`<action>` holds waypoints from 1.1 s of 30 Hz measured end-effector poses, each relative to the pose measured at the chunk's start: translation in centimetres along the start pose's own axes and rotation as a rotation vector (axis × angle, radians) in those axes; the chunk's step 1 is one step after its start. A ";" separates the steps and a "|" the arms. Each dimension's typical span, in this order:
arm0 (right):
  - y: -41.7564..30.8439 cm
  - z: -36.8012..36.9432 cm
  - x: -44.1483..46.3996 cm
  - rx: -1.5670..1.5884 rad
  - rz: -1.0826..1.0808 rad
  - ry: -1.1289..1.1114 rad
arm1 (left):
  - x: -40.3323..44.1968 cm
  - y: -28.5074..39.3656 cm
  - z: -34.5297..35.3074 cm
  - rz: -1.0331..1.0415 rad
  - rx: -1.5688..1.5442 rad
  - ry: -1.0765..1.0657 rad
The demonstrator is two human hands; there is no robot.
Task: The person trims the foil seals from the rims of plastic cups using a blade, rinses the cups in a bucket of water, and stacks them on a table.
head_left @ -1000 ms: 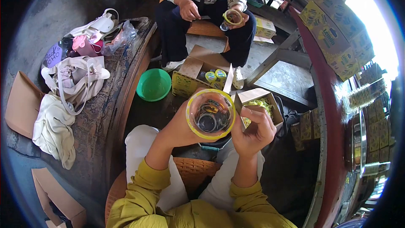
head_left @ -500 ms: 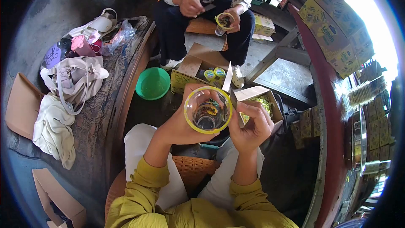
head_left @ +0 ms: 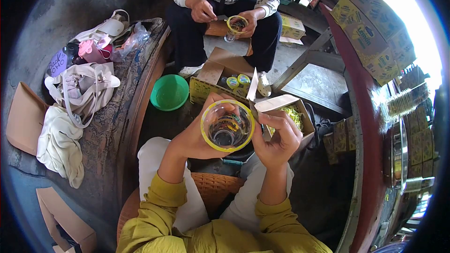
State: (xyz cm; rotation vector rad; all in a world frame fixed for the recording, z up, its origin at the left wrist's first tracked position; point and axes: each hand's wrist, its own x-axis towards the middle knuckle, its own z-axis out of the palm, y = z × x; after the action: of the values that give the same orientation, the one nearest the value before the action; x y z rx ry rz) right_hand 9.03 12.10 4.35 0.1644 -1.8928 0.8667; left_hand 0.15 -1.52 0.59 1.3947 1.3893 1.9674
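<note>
My left hand [head_left: 194, 133] is wrapped around a clear plastic cup [head_left: 224, 133] with a yellow rim and printed markings on its wall. The cup's open mouth is tilted up toward me. My right hand [head_left: 279, 138] pinches a thin dark blade [head_left: 253, 111] between thumb and fingers, at the right side of the rim. Most of the blade is hidden by my fingers. Just beyond my hands sits an open carton [head_left: 206, 89] with several lidded cups [head_left: 238, 81]. Behind my right hand, a second carton [head_left: 307, 119] holds yellow-green strips [head_left: 294, 115].
A co-worker sits opposite, holding a similar yellow-rimmed cup [head_left: 236, 24]. A green basin [head_left: 169, 93] stands on the floor at left. Bags [head_left: 86, 82] and a pale cloth [head_left: 61, 140] lie on the left bench. Stacked lemon cartons [head_left: 365, 33] line the red-edged shelf at right.
My left hand and the cup have shifted slightly left and down. My right hand and the blade have moved slightly left along with them. The co-worker's hands and cup have also shifted left.
</note>
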 end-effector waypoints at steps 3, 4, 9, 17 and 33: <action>0.1 0.1 -0.1 -0.017 -0.001 0.010 | 0.2 0.9 -0.2 0.010 0.112 0.009; 0.1 0.1 -0.1 -0.027 0.000 0.016 | 0.3 0.7 -0.3 0.038 0.100 0.038; 0.1 0.3 -0.3 -0.106 0.000 0.066 | 0.6 0.6 -0.2 0.030 0.087 0.144; 0.0 1.1 -0.3 -0.180 -0.061 0.086 | 0.7 0.4 0.8 0.047 0.051 0.267; -0.2 0.8 -0.5 -0.088 -0.025 0.099 | 0.9 0.5 0.9 0.060 0.074 0.143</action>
State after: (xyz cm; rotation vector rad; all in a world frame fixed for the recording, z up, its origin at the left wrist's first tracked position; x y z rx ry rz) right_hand 8.80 11.31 3.85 0.0896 -1.8287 0.7601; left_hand 0.61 -0.65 1.52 1.3663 1.5135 2.1105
